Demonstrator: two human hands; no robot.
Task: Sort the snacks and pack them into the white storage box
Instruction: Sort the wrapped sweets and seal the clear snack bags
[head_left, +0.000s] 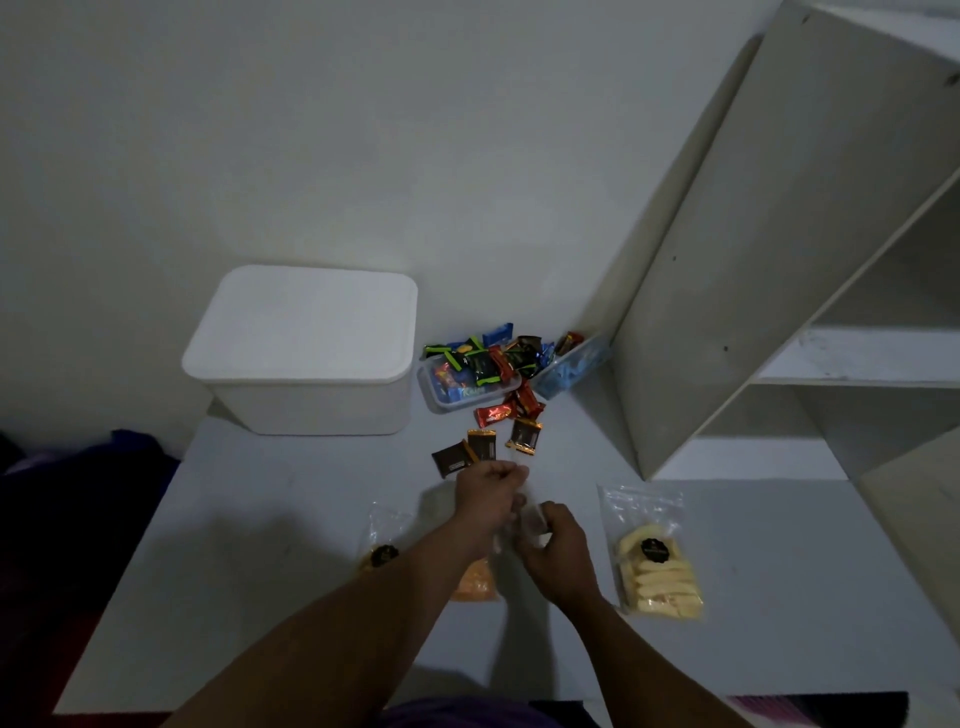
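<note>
Both hands are on the same clear bag of orange snacks (475, 584): left hand (488, 493) pinches the top, right hand (558, 540) grips just below, probably to straighten it for packing. A yellow snack bag (657, 566) lies to the right and another bag (384, 551) to the left, so they look grouped by type. Loose chocolate bars (488, 447) sit farther out, then a candy tub (467, 374). The white storage box (306, 348) is far left on the counter (260, 571), lid on.

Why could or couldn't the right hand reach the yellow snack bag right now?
Probably yes: the yellow snack bag lies beside the right hand, nothing between them, though it must first release the orange snack bag.
</note>
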